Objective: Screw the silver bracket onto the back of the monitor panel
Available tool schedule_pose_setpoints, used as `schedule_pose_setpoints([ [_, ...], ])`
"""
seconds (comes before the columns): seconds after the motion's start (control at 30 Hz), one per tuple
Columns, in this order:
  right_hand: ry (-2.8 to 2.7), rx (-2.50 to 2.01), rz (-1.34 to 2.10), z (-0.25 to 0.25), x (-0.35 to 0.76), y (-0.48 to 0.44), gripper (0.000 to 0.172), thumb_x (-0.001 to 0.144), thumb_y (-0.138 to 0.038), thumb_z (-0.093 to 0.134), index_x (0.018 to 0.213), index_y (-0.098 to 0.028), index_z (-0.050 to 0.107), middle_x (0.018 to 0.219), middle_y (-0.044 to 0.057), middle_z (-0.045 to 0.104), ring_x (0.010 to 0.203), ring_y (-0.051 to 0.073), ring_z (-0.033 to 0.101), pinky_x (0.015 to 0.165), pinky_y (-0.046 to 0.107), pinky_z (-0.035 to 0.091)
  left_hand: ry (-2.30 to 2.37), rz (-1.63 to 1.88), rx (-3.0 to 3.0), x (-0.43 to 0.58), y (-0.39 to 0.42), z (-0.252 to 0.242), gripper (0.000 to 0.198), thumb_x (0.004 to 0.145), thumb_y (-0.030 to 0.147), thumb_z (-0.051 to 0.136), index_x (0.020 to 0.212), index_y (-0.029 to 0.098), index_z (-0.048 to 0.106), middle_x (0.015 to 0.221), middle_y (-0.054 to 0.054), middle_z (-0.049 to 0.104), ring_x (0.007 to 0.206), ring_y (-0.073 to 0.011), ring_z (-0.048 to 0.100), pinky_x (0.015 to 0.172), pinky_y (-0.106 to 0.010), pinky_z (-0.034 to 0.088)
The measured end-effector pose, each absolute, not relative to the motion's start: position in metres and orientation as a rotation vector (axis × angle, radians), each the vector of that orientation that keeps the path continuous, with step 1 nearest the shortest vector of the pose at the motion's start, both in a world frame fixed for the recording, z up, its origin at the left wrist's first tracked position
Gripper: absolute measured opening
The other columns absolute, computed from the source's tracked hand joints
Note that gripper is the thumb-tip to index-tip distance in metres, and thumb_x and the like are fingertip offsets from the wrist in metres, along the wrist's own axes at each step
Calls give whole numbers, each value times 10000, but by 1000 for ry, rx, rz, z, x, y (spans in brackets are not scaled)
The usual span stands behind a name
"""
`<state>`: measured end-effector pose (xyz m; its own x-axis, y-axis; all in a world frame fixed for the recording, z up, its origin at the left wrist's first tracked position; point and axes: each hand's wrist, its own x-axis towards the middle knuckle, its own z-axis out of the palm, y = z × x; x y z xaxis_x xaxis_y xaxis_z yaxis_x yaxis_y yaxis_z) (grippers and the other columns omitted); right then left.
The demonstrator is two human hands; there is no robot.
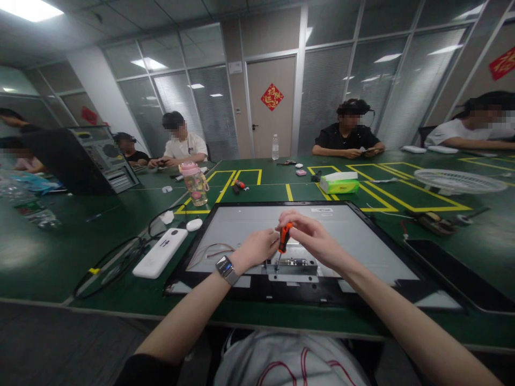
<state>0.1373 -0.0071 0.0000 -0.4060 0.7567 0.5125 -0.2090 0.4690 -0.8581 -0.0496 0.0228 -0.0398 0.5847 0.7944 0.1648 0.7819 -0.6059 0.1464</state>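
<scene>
A flat display panel (pixel 225 220) with a black frame lies face down on the green table before me, its grey back up. At its near edge a metal bracket (pixel 298 277) holds a small circuit board (pixel 300 262). My right hand (pixel 309 236) grips the top of an orange and black screwdriver (pixel 285 237), which stands nearly upright with its tip at the bracket's left end. Close against the handle's left side is my left hand (pixel 257 249), fingers curled together; what they hold, if anything, is hidden. Thin wires (pixel 211 251) lie on the panel's left part.
To the left are a white power bank (pixel 161 252), a white case (pixel 194 224), black cables (pixel 116 262) and a pink-lidded bottle (pixel 195 185). Beyond the panel sits a green tissue pack (pixel 340 183). A long black panel (pixel 458 268) lies right. Several people sit around the table.
</scene>
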Motion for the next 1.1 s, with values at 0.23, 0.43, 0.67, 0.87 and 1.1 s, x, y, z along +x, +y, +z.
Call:
schedule_pose_setpoints([
  [0.23,-1686,-473,1172,1,138,-8,220,927,-408,617,1017,-244,733,950,57,691,888,193,658,788,342,555,1341,375,2751,-50,22,-40,283,1014,274,390,1007,181,657,952,-73,691,850,-205,661,705,-267,457],
  [0.43,-1770,-475,1137,1,139,-7,306,975,-408,531,1188,-258,693,1034,71,713,982,214,670,918,398,530,1314,352,2760,-50,23,-40,280,1009,276,395,1015,192,662,960,-67,688,846,-203,657,707,-268,456],
  [0.67,-1820,-577,673,4,139,-9,271,949,-381,583,1155,-281,728,1025,75,635,963,217,629,905,411,517,1350,354,2737,-50,24,-41,312,1019,300,369,969,173,650,952,-77,684,840,-212,653,703,-281,456],
  [0.87,-1854,-541,826,3,140,-8,243,951,-339,581,1120,-249,730,939,59,667,879,199,658,773,348,559,1334,359,2755,-50,24,-41,322,1021,313,368,969,175,654,939,-79,684,833,-214,656,698,-283,453],
  [1.1,-1868,-564,453,-5,136,-7,316,993,-262,480,1263,-252,646,1149,111,655,1055,240,645,927,434,522,1341,341,2738,-50,26,-43,266,1004,296,397,968,180,633,971,-76,682,849,-218,656,733,-293,469],
])
